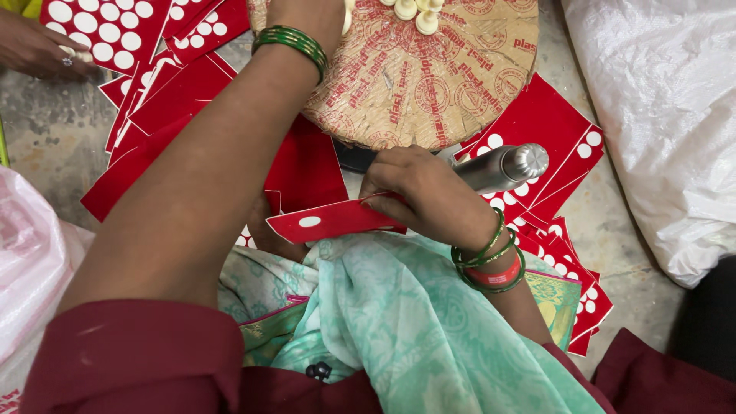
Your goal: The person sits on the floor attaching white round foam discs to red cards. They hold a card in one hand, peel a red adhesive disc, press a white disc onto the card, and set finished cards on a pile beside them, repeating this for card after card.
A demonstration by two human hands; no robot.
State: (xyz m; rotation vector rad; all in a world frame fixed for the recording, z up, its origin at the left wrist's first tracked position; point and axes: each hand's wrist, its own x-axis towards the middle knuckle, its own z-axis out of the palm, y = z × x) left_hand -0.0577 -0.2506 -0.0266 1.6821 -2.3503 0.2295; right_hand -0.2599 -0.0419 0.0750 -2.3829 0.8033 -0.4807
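Our right hand (418, 192) has its fingers curled down and pinched on the upper edge of a red card (330, 221), a narrow strip with one white round dot showing near its left end. The card lies tilted across our lap, just above the pale green patterned cloth (399, 314), its right end hidden under our knuckles. Green and red bangles (491, 264) circle that wrist.

Our left hand (307, 19) reaches forward to the round board (429, 84), a tan disc covered in red printed marks. The fingers run out past the top edge of the view, so we cannot tell whether they are closed on anything. Small cream-coloured buttons (418, 14) sit on the board just beside that hand. Green bangles (295, 42) ring this wrist too.

Just beyond our right hand a metal cylinder (506, 167) with a rounded silver cap lies tilted, its end pointing right, partly under the rim of the board.

Around the board, loose red sheets (165, 84) with rows of white round holes or dots are scattered over the grey floor (46, 138), to the left and to the right. At the upper left, another person's hand (38, 50) rests on the sheets. A white woven sack (659, 100) fills the right side, and a pale plastic bag (31, 261) sits at the left.
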